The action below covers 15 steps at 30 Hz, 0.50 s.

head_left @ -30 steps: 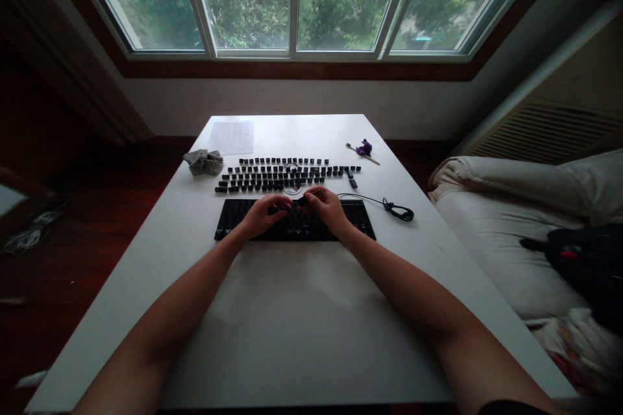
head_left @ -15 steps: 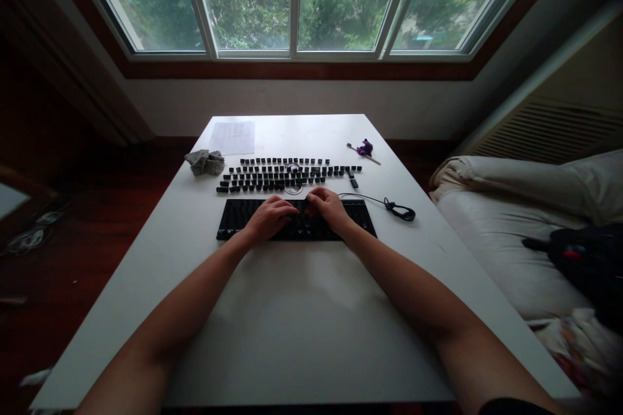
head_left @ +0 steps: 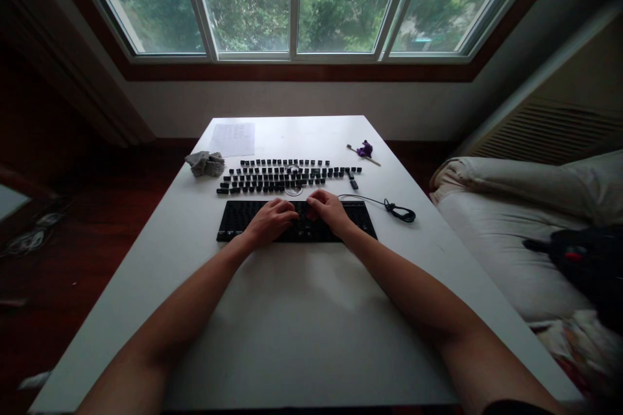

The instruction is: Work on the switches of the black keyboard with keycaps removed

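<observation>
A black keyboard (head_left: 233, 217) lies across the white table, much of its deck without keycaps. Over its middle, my left hand (head_left: 273, 218) rests with fingers bent and drawn together; what is under the fingertips is hidden. Just to the right, my right hand (head_left: 328, 210) is closed in a pinch above the keyboard's upper middle. Anything between its thumb and finger is too small to name. Behind the keyboard, loose black keycaps (head_left: 257, 177) stand in several rows. A clear ring-shaped wire tool (head_left: 293, 192) seems to lie among the nearest keycaps, partly covered by them.
A bundled black cable (head_left: 400, 212) lies right of the keyboard. Farther back are a brush (head_left: 372, 160) with a purple cloth (head_left: 365, 149), a grey cloth (head_left: 205, 163) and a printed sheet (head_left: 232, 139). A bed (head_left: 487, 233) stands beyond the table's right edge.
Both hands stay at nearly the same spots over the keyboard, with only slight finger movement. The whole view has shifted by a few pixels.
</observation>
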Each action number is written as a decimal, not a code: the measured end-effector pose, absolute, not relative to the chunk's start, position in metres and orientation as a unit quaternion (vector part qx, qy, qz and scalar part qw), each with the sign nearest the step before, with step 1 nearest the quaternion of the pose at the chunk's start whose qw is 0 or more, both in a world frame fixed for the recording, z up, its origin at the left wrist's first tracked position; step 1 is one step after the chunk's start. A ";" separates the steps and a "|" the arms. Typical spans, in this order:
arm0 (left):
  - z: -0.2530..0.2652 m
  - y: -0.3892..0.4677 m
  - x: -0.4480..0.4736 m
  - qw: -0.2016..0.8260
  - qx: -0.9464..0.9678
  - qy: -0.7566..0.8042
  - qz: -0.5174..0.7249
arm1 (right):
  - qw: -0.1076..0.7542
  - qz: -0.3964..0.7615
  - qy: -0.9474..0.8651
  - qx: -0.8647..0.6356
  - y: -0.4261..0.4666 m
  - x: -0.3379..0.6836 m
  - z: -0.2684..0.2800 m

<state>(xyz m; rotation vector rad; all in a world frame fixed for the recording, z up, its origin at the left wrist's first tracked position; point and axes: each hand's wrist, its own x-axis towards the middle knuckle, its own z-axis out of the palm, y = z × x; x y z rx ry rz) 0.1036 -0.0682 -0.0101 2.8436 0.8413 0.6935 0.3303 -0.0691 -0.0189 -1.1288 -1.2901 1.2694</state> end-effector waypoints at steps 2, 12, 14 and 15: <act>-0.011 -0.068 0.103 0.038 0.936 0.267 0.226 | 0.481 0.524 -0.528 -0.465 -0.069 0.330 -0.018; -0.010 -0.068 0.103 0.039 0.943 0.249 0.220 | 0.471 0.542 -0.518 -0.465 -0.070 0.331 -0.016; -0.009 -0.068 0.102 0.050 0.942 0.244 0.225 | 0.470 0.543 -0.517 -0.466 -0.069 0.331 -0.016; -0.009 -0.067 0.102 0.057 0.941 0.243 0.227 | 0.470 0.544 -0.516 -0.466 -0.069 0.331 -0.017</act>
